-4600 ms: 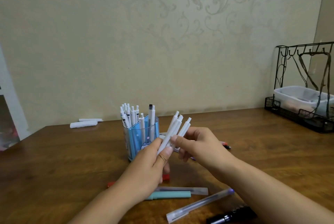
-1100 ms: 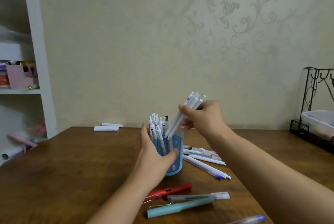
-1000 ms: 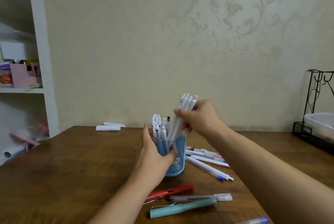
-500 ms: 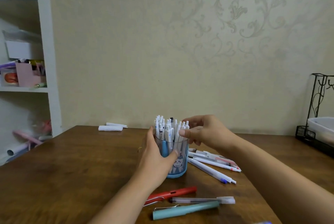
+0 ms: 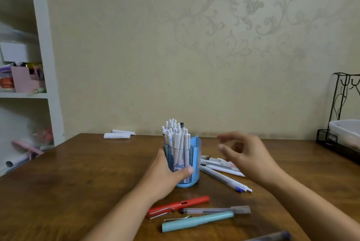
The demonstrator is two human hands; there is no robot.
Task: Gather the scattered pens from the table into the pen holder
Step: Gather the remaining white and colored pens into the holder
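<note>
A blue translucent pen holder (image 5: 195,155) stands mid-table, packed with several upright white pens (image 5: 176,135). My left hand (image 5: 165,174) wraps around its left and front side. My right hand (image 5: 247,155) hovers to the right of the holder, fingers apart and empty, above a cluster of white pens (image 5: 222,170) lying on the table. In front of the holder lie a red pen (image 5: 179,205), a clear grey pen (image 5: 216,210) and a teal pen (image 5: 198,221).
Wooden table (image 5: 78,178) against a patterned wall. Two white rolled items (image 5: 117,134) lie at the far edge. A black wire rack with a white tub (image 5: 342,133) stands far right. White shelves (image 5: 25,65) at left. A dark pen (image 5: 272,237) at the bottom edge.
My right hand dropped its bundle of white pens into the holder, let go, and moved off to the right, empty. My left hand stayed on the holder.
</note>
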